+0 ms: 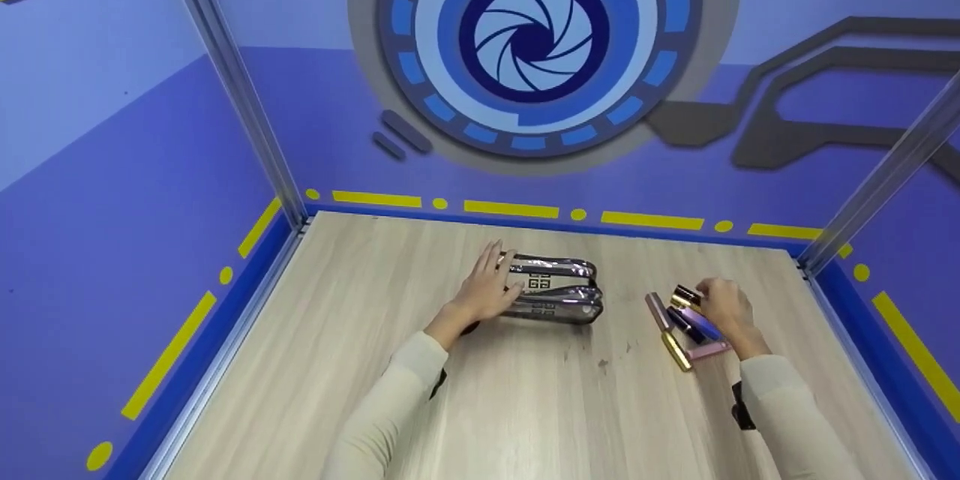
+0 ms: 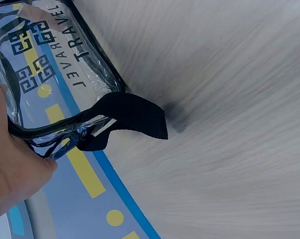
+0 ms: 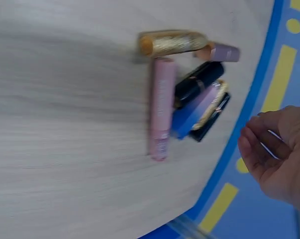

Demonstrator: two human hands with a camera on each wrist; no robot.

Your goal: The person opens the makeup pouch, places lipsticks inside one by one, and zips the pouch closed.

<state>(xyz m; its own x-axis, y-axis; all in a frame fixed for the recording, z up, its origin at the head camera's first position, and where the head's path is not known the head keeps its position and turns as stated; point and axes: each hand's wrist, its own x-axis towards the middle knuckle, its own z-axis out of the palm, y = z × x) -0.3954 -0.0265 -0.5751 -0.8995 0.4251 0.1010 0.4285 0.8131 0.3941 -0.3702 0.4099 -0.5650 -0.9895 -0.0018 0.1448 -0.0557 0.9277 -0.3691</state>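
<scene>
A clear cosmetic pouch with black trim and printed logos lies at the middle of the table. My left hand rests over its left end, fingers straight and spread. In the left wrist view, the thumb touches the pouch edge near a black fabric tab. At right my right hand hovers beside a black-and-gold lipstick tube, fingers loosely bent around nothing visible. Heaped there are a gold tube, a pink tube, a mauve tube, a black tube and a blue-purple tube.
The wood-grain table is bounded by a blue printed back wall and side panels. Metal posts stand in the corners. Small dark marks show on the tabletop between the pouch and the tubes.
</scene>
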